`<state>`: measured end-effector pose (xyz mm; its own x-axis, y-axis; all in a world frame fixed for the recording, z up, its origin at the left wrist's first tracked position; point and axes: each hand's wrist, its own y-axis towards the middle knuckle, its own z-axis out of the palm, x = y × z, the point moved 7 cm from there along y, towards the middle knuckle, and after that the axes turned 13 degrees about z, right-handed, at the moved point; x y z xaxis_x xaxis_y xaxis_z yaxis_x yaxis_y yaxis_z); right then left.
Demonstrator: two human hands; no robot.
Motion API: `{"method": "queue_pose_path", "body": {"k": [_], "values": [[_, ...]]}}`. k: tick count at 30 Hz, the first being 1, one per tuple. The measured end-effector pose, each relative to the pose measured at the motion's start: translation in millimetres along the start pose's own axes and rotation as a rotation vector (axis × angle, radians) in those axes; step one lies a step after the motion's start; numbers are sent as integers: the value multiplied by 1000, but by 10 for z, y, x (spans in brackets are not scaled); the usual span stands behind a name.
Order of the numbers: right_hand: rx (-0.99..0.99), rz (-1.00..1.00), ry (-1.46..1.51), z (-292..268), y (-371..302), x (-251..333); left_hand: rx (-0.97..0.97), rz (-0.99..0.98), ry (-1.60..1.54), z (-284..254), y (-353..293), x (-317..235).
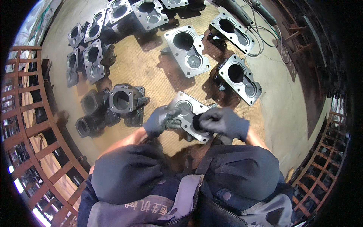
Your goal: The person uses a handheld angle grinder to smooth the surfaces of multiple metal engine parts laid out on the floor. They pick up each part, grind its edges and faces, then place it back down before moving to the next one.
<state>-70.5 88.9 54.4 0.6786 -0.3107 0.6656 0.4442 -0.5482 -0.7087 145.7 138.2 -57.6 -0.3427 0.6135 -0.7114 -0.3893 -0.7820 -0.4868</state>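
A cast metal housing point(188, 118) with a bright machined flange lies tilted in front of my knees. Its flange has a large bore, a smaller round recess and bolt holes. My left hand point(162, 120), in a dark glove, grips the flange at its left edge, thumb over the face. Over the large bore at the lower right is my right hand point(224, 123), gloved too, with curled fingers at the opening. Whatever those fingers may hold is hidden. Just beyond stands a similar housing point(204, 61), its flange facing up.
More housings stand beyond, including one at the right point(244, 79) and one farther back point(231, 32). Darker castings point(121, 99) sit at the left on the tan board point(140, 64). Power tools point(236, 11) with cables lie at the far right. Rusty metal grids point(45, 128) flank the area.
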Motion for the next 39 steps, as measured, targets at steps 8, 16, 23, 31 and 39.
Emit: {"method": "queue_pose_path", "body": {"k": [8,16,23,31,39], "values": [[-434,-122,30,-1077,79,434,-374,675,994,-324,-308,-965],[-340,-169,-221,-1084,477,1647,-753,707,1648,-728,-965,-1566],[-284,-319,-784,-615,900,2616,-631,483,2002,-752,-785,-1046],[-244,-187,-868,-270,1716,2430,-771,624,1508,-1020,-831,-1450],[311,112,453,283,1901,1687,-599,810,-321,-1236,-592,-1371]]}}
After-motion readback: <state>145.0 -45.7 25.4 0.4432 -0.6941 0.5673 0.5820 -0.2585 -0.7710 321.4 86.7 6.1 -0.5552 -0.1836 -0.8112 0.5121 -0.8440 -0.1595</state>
